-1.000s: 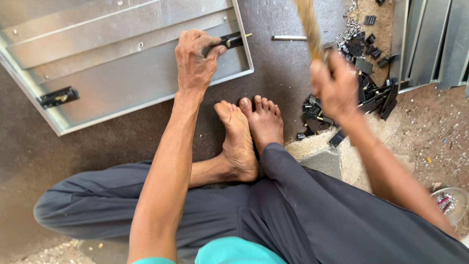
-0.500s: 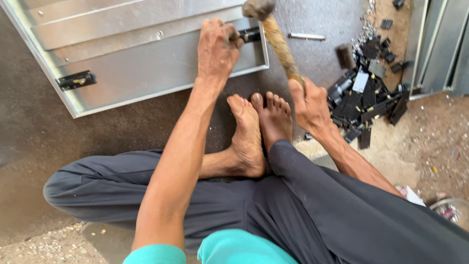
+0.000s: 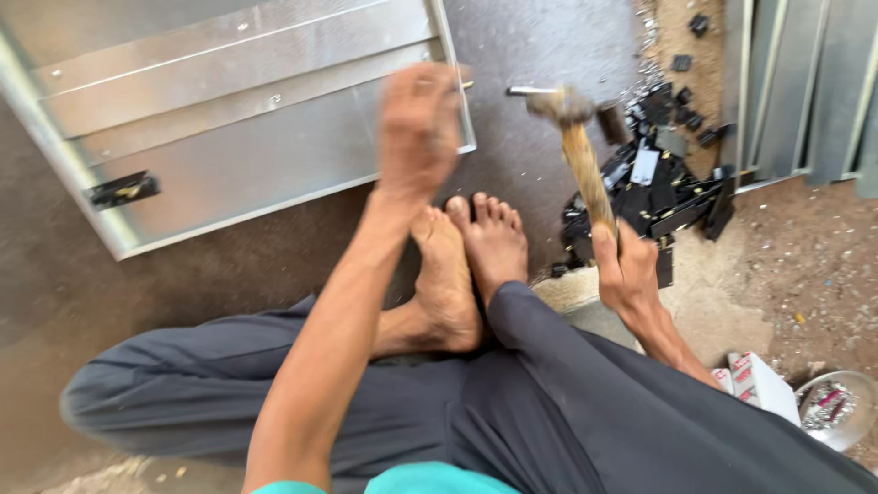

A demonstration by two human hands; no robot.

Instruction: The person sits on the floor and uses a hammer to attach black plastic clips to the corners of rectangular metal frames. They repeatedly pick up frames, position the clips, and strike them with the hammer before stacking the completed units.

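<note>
Since half a second earlier, I saw the hammer [image 3: 582, 151] swing back off the metal panel [image 3: 229, 119].

My right hand [image 3: 626, 270] was clamped on its wooden handle, right of the panel; my left hand [image 3: 419, 123] blurred at the panel's corner, grip unclear.

The dark floor [image 3: 549, 46] is carrying a flat grey metal panel [image 3: 247, 119], lying at upper left with a black hinge piece [image 3: 121, 190] near its lower-left corner. A heap of black metal parts [image 3: 658, 183] is lying at right. A small carton [image 3: 759, 384] and a metal bowl [image 3: 837, 407] are sitting on the gritty ground at lower right.
</note>
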